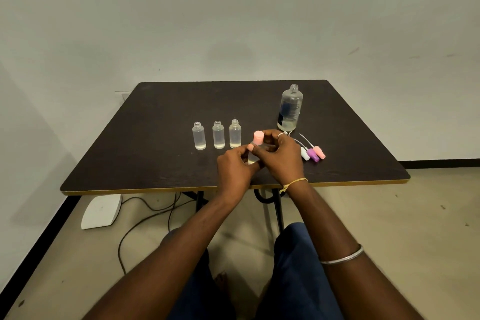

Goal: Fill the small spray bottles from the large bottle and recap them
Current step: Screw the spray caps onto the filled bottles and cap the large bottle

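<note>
My left hand [235, 166] grips a small clear spray bottle [251, 158] near the table's front middle. My right hand [281, 154] pinches the pink spray cap [258, 137] sitting on that bottle's neck. Three more small bottles [199, 136] [218, 135] [235, 133] stand uncapped in a row to the left, each with clear liquid in it. The large clear bottle [291, 108] stands uncapped at the back right, liquid low in it. Three loose spray caps, white [304, 152], purple [313, 155] and pink [319, 152], lie on the table right of my hands.
The dark square table [161, 138] has a gold-trimmed front edge. Beneath it on the floor are a white device [101, 212] and black cables [145, 218]. A pale wall stands behind the table. My knees in blue trousers are below the table edge.
</note>
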